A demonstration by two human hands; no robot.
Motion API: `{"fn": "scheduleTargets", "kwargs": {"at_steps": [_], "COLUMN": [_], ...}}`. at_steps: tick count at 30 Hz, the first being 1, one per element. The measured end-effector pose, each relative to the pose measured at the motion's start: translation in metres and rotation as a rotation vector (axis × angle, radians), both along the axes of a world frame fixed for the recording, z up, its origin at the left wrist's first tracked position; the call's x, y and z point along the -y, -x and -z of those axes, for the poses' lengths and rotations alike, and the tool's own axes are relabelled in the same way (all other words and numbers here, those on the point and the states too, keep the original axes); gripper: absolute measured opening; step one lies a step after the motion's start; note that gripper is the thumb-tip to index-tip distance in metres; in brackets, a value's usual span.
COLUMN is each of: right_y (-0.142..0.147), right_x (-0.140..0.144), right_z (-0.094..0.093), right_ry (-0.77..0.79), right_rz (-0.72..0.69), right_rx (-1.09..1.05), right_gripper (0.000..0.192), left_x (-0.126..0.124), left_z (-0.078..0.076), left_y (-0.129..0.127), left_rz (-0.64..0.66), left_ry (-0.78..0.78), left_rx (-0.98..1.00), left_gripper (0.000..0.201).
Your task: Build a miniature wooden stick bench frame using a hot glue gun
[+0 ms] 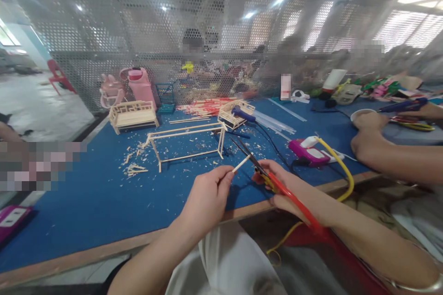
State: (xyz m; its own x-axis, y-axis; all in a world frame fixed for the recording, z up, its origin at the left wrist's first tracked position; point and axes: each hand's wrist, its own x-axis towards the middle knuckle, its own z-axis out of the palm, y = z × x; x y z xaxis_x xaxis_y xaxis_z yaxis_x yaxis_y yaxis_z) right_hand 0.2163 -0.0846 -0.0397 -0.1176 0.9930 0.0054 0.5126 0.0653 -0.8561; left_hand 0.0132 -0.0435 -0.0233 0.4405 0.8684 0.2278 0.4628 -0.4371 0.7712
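Scissors (258,166) with red and yellow handles were in the right hand (277,184), its grip clamped on the handles, and the blades stood open around a thin stick (241,164). The left hand (207,198) had its grip closed on the other end of the stick, above the near edge of the blue desk (86,193). Behind the hands stood a stick frame (187,143) among chips, and a pink glue gun (308,152) lay to the right.
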Motion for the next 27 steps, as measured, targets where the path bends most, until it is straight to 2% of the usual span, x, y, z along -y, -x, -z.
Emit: {"fn": "scheduleTargets", "kwargs": {"at_steps": [3, 5, 11, 19, 27], "right_y": [-0.002, -0.004, -0.008, -0.009, -0.011], "right_x": [-0.003, -0.003, -0.002, 0.002, 0.004], "right_z": [-0.001, -0.004, -0.006, -0.005, -0.006], "right_ry": [0.03, 0.021, -0.085, -0.073, -0.2], "right_rz": [0.068, 0.044, -0.043, -0.099, -0.117], "right_rx": [0.043, 0.128, 0.136, 0.086, 0.167], "right_gripper": [0.036, 0.029, 0.053, 0.053, 0.05], "left_x": [0.0, 0.001, 0.007, 0.011, 0.017], "left_z": [0.0, 0.0, 0.001, 0.004, 0.003], "left_y": [-0.001, -0.001, -0.001, -0.004, -0.004], "left_rz": [-0.013, -0.015, -0.009, -0.013, 0.02], "left_ry": [-0.001, -0.008, -0.001, 0.072, 0.048], "left_rx": [-0.003, -0.021, 0.018, 0.068, 0.086], "left_gripper": [0.033, 0.033, 0.032, 0.033, 0.033]}}
